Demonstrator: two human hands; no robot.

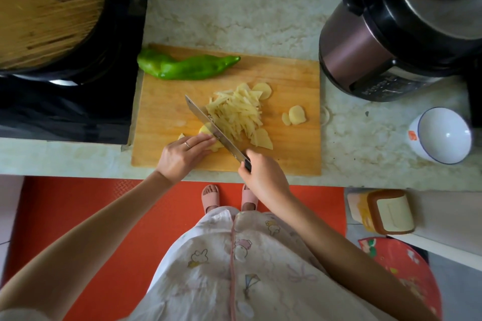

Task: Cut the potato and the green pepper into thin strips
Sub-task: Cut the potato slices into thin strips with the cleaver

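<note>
On the wooden cutting board lies a whole green pepper at the far left corner. A pile of thin potato strips sits mid-board, with round slices behind it and two more slices to the right. My left hand presses down on a small stack of potato slices at the board's near side, fingers curled over it. My right hand grips the handle of a knife, whose blade lies against the stack, right beside my left fingertips.
A black stove with a wooden-lidded pot stands left of the board. A pressure cooker is at the back right, a white bowl to the right. Counter edge runs just under the board; an orange mat covers the floor.
</note>
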